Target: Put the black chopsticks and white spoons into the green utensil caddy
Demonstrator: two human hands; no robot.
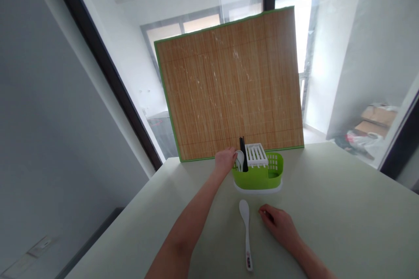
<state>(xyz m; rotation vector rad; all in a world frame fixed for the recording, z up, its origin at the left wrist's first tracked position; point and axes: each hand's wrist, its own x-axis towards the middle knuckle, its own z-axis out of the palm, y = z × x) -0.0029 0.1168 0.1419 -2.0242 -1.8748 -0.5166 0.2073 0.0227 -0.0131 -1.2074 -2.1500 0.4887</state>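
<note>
A green utensil holder (252, 179) with a white base stands on the table. White spoons (240, 159) and black utensils (243, 150) stand upright in its left part, and a white slatted rack (256, 154) tops its middle. My left hand (225, 160) is at the holder's left end, fingers closed at the spoons; what they grip is too small to make out. A long white spoon (246, 231) lies on the table in front of the holder. To its right my right hand (277, 223) rests on the table with fingers curled, its contents hidden.
Behind the holder a bamboo mat (232, 87) with green edging leans upright against a glass wall. The pale table (343, 209) extends to both sides. Cardboard boxes (378, 117) and a plastic bag are beyond the glass at the right.
</note>
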